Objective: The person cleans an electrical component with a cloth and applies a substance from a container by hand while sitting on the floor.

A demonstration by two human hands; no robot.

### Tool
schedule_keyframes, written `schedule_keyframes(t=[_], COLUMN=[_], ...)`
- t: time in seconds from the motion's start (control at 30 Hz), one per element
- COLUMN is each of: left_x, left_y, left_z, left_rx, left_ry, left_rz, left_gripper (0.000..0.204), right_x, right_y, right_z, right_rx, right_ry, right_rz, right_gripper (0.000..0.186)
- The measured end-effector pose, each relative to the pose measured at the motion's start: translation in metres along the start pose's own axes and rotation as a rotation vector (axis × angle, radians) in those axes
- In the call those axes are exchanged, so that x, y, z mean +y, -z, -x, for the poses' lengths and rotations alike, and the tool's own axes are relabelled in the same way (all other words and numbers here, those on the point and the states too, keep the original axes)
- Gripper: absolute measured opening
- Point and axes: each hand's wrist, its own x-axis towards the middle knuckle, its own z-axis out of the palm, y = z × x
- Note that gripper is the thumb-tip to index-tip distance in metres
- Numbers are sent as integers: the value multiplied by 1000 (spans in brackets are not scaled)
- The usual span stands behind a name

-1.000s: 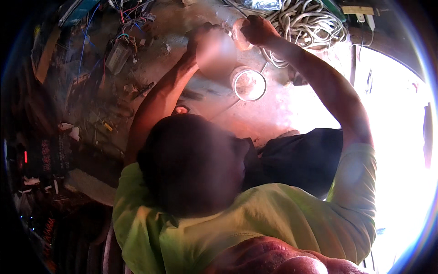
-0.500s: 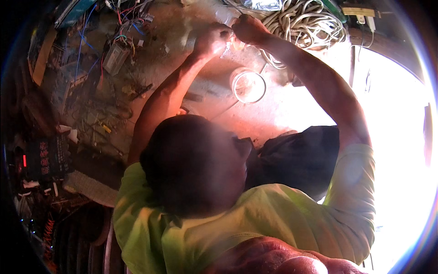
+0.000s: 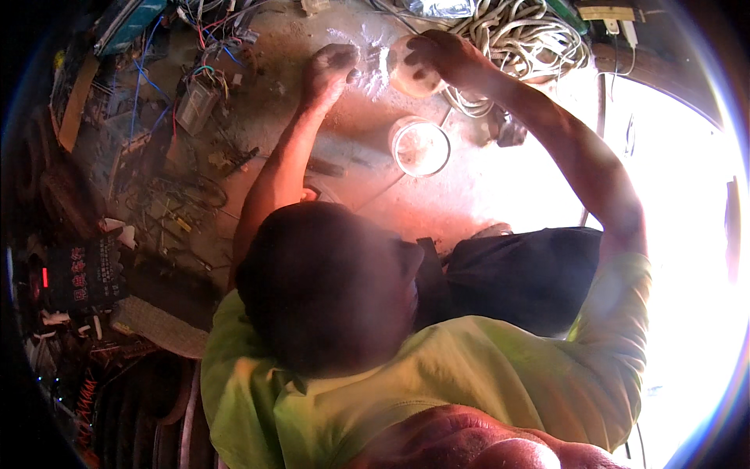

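Round container (image 3: pixel 401 76) beside a pale spill (image 3: pixel 370 59)
The right hand (image 3: pixel 447 61) is clamped on the container, left of coiled cable (image 3: pixel 527 47); the left hand (image 3: pixel 331 72) curls across the spill from it; whether it holds anything, I cannot tell; a tub (image 3: pixel 400 133) stands nearby.

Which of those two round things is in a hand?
The pale round thing near the coiled cable, in the right hand; the white-rimmed container sits apart on the floor, untouched.
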Motion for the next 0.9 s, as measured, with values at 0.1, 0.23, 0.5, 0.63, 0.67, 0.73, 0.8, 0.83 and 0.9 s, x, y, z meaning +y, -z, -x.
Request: schedule_keyframes(t=[0.1, 0.23, 0.5, 0.63, 0.67, 0.73, 0.8, 0.83, 0.9], left_x=[2, 2, 7, 7, 7, 8, 10, 13, 18], left_y=[1, -1, -6, -3, -2, -1, -3, -6, -18], left_z=[-1, -1, 3, 4, 3, 2, -1, -3, -5], left_rx=[-39, 9, 21, 52, 40, -3, -69, -75, -98], left_ry=[8, -4, -53, -46, -49, -40, -14, -117, -330], left_rz=[-60, -175, -213, -305, -300, -326, -386, -467, -608], left_gripper=[21, 20, 21, 20, 20, 20, 21, 21, 22], right_x=[-22, -50, -60, -62, -63, -65, -64, -63, -61], right_y=[19, 22, 5, 13, 13, 16, 19, 20, 19], right_z=[27, 72, 97, 92, 90, 88, 87, 88, 89], right_rx=[-66, -331, -274, -231, -241, -225, -251, -278, -305], right_ry=[309, -215, -119, -11, -53, -5, -27, -50, -89], right_rz=[350, -134, 216, 149, 157, 128, 109, 98, 94], right_gripper=[33, 32, 35, 34, 34, 34, 34, 34, 31])
